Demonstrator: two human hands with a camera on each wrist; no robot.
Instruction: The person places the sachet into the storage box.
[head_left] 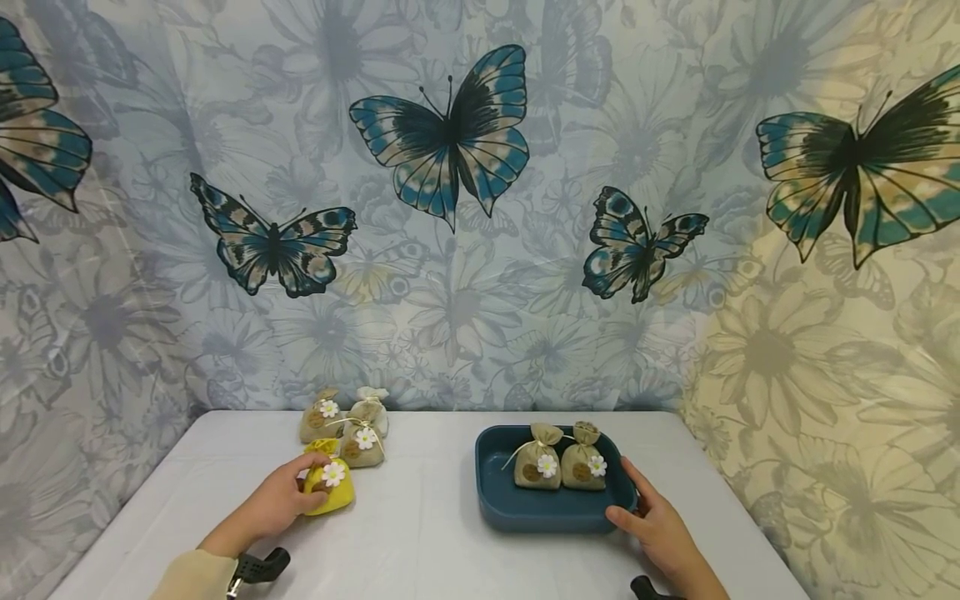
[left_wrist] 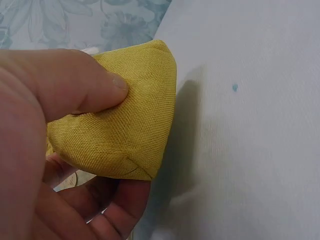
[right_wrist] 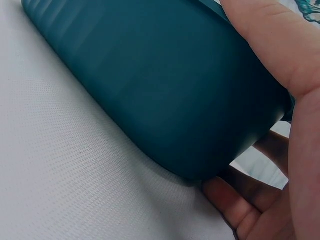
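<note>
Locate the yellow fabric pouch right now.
In the head view, the yellow fabric pouch sits left on the white table, gripped by the left hand, before three beige pouches.

A white table (head_left: 420, 542) stands against draped floral cloth (head_left: 525, 333) printed with large teal butterflies (head_left: 442, 133); warm light at right.

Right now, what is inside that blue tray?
Two beige sachets with daisy decorations stand side by side in the blue tray. Their contents are hidden, and the tray floor beneath them is covered.

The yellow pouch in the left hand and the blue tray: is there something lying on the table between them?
No. In the head view the stretch of white table between the yellow pouch and the blue tray is bare.
</note>
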